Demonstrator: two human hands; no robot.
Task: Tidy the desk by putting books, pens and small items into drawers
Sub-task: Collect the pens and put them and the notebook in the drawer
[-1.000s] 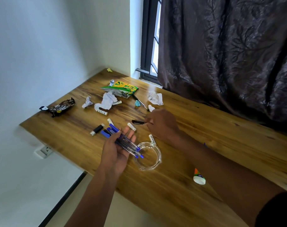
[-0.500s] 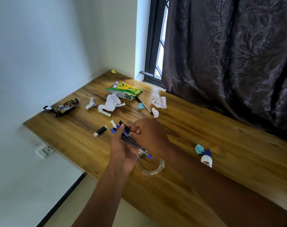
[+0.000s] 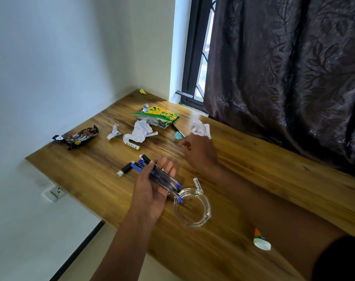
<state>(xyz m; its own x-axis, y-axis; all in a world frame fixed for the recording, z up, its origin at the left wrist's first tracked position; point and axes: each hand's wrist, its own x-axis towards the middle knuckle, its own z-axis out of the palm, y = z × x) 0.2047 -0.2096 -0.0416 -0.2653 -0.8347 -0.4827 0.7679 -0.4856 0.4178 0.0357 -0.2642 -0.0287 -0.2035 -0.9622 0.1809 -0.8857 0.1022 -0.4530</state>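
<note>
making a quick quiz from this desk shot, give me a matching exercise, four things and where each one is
Things:
1. bundle of blue pens
2. chocolate biscuit packet
3. glass ashtray
4. green and yellow snack packet

Places:
A. far end of the desk, near the window
B. left edge of the desk, by the wall
C. in the left hand
D. just right of the left hand

Pairs: 1-C, 2-B, 3-D, 4-A

The desk lies bare along its right side below the curtain, giving open passage there. The left half is crowded: a chocolate wrapper, crumpled papers, a green-yellow packet, and a black lighter lie scattered. Near the front edge a glass ashtray stands in the way, with a glue tube lying well apart to its right.
</note>
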